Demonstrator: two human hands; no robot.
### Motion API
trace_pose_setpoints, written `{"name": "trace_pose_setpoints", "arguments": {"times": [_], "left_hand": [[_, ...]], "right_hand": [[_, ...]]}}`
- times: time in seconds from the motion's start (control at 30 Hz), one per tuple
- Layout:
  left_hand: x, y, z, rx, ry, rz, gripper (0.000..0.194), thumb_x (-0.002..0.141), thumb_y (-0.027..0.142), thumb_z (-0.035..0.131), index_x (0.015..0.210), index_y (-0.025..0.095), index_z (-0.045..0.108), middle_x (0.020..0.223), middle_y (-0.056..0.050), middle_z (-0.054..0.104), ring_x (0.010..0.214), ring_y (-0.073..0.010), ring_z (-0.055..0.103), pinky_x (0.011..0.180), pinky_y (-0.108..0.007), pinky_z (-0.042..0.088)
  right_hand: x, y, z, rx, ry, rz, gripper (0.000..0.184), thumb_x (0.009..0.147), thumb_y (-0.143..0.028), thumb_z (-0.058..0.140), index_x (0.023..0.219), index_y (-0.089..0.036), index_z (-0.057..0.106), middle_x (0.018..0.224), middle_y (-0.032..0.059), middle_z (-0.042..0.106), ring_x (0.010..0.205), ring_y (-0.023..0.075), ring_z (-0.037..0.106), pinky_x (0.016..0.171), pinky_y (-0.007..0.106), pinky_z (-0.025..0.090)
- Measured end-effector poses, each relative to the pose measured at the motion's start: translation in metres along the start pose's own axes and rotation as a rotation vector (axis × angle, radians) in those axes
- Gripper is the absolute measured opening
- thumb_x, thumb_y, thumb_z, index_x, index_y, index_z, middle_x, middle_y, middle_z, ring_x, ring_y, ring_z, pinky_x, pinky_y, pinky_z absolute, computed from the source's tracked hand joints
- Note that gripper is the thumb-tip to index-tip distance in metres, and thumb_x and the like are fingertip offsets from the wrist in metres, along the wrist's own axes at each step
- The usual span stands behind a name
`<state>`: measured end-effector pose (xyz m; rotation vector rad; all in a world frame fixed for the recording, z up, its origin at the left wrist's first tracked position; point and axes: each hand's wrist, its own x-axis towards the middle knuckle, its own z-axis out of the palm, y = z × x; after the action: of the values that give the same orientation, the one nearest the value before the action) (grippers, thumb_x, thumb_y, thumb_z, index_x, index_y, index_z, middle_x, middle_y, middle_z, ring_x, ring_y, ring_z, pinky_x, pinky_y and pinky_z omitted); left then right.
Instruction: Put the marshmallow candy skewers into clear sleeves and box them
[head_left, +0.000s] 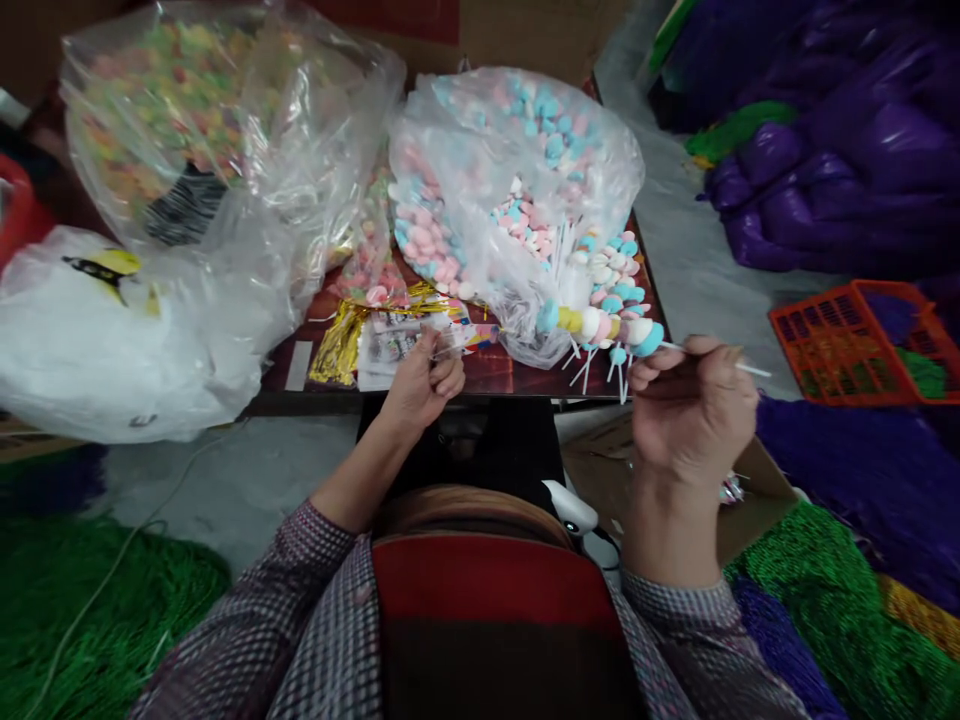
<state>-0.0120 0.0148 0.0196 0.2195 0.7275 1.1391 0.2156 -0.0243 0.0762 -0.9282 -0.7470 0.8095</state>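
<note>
My right hand (pixel 694 405) is closed round a thin white stick, raised at the table's right front edge. Threaded on that stick is a marshmallow skewer (pixel 600 327) with blue, yellow, white and pink pieces, lying nearly level and pointing left. At the front edge, my left hand (pixel 427 382) pinches what looks like a clear printed plastic wrapper (pixel 476 336); its held end is partly hidden by the fingers. Beyond the skewer, several finished marshmallow sticks (pixel 616 290) lie in a heap. A large clear bag of pink, blue and white marshmallows (pixel 427 225) stands behind.
On the left are a big bag of coloured gummy candies (pixel 165 100) and a white plastic bag (pixel 127 340). Gold tinsel (pixel 337 342) lies near my left hand. Right of the table (pixel 517 378) are an orange crate (pixel 825 345), a cardboard box (pixel 761 500) and purple bundles (pixel 847 150).
</note>
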Motion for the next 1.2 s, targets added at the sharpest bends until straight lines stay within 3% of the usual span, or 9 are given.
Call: {"name": "trace_pose_setpoints", "arguments": {"times": [0.2, 0.4, 0.5, 0.6, 0.7, 0.8, 0.9, 1.03, 1.2], "left_hand": [[-0.001, -0.003, 0.0, 0.038, -0.019, 0.038, 0.054, 0.102, 0.049, 0.052, 0.057, 0.02, 0.039, 0.037, 0.009, 0.021, 0.031, -0.005, 0.023, 0.036, -0.021, 0.021], [-0.002, -0.005, -0.003, 0.121, -0.028, 0.078, 0.048, 0.096, 0.052, 0.062, 0.063, 0.022, 0.044, 0.039, 0.011, 0.019, 0.031, -0.0051, 0.023, 0.036, -0.021, 0.024], [-0.002, -0.006, -0.009, 0.238, -0.074, 0.177, 0.041, 0.086, 0.042, 0.076, 0.065, 0.022, 0.046, 0.045, 0.009, 0.037, 0.037, -0.006, 0.042, 0.04, -0.02, 0.036], [-0.004, -0.006, -0.015, 0.421, -0.126, 0.251, 0.033, 0.077, 0.03, 0.079, 0.069, 0.022, 0.048, 0.057, 0.005, 0.056, 0.048, -0.0089, 0.058, 0.044, -0.021, 0.045], [-0.01, -0.006, -0.014, 0.597, -0.152, 0.259, 0.02, 0.077, 0.021, 0.074, 0.089, 0.024, 0.058, 0.057, 0.01, 0.054, 0.038, -0.0064, 0.047, 0.037, -0.019, 0.036], [-0.015, -0.002, -0.004, 0.773, -0.163, 0.271, 0.033, 0.082, 0.022, 0.069, 0.115, 0.026, 0.067, 0.058, 0.01, 0.051, 0.039, -0.0062, 0.04, 0.039, -0.019, 0.033], [-0.013, 0.007, 0.008, 0.943, -0.141, 0.368, 0.015, 0.088, 0.029, 0.065, 0.094, 0.021, 0.076, 0.064, 0.003, 0.059, 0.052, -0.0093, 0.049, 0.05, -0.021, 0.039], [0.002, 0.021, 0.018, 1.177, -0.151, 0.467, 0.035, 0.094, 0.027, 0.057, 0.06, 0.018, 0.063, 0.059, 0.001, 0.057, 0.058, -0.0116, 0.05, 0.058, -0.022, 0.035], [0.027, 0.031, 0.049, 1.297, -0.258, 0.575, 0.04, 0.09, 0.015, 0.059, 0.052, 0.018, 0.05, 0.056, 0.002, 0.049, 0.059, -0.013, 0.043, 0.061, -0.025, 0.029]], "right_hand": [[-0.013, 0.007, 0.004, -0.001, -0.037, 0.041, 0.022, 0.084, -0.046, 0.076, 0.078, -0.024, 0.073, 0.062, -0.0056, 0.069, 0.052, 0.0083, 0.063, 0.049, 0.021, 0.051], [-0.018, 0.02, 0.001, -0.07, -0.03, 0.182, 0.032, 0.08, -0.055, 0.076, 0.08, -0.024, 0.07, 0.062, -0.005, 0.067, 0.053, 0.0092, 0.062, 0.052, 0.024, 0.051], [-0.016, 0.027, -0.005, -0.003, -0.021, 0.255, 0.031, 0.081, -0.053, 0.075, 0.08, -0.023, 0.069, 0.061, -0.0046, 0.067, 0.055, 0.0088, 0.063, 0.053, 0.024, 0.051], [-0.014, 0.033, -0.008, 0.049, 0.007, 0.284, 0.034, 0.085, -0.056, 0.07, 0.08, -0.022, 0.069, 0.062, -0.0036, 0.068, 0.056, 0.0089, 0.063, 0.055, 0.024, 0.052], [-0.017, 0.036, -0.005, 0.077, 0.015, 0.304, 0.037, 0.083, -0.058, 0.071, 0.08, -0.021, 0.07, 0.064, -0.002, 0.071, 0.056, 0.0099, 0.064, 0.056, 0.025, 0.053], [-0.022, 0.037, 0.002, 0.073, 0.005, 0.288, 0.034, 0.076, -0.054, 0.078, 0.082, -0.021, 0.073, 0.069, -0.0006, 0.075, 0.06, 0.012, 0.068, 0.059, 0.027, 0.055], [-0.018, 0.034, 0.005, 0.009, -0.009, 0.218, 0.031, 0.078, -0.052, 0.077, 0.086, -0.022, 0.075, 0.074, 0.0006, 0.076, 0.065, 0.0139, 0.07, 0.061, 0.029, 0.056], [0.007, 0.023, -0.001, -0.106, 0.005, 0.095, 0.033, 0.083, -0.055, 0.072, 0.088, -0.022, 0.073, 0.076, 0.0003, 0.074, 0.068, 0.0137, 0.069, 0.061, 0.028, 0.053], [0.042, 0.006, -0.013, -0.172, 0.038, -0.017, 0.036, 0.087, -0.058, 0.068, 0.09, -0.023, 0.071, 0.077, -0.0004, 0.072, 0.07, 0.012, 0.068, 0.062, 0.027, 0.052]]}}
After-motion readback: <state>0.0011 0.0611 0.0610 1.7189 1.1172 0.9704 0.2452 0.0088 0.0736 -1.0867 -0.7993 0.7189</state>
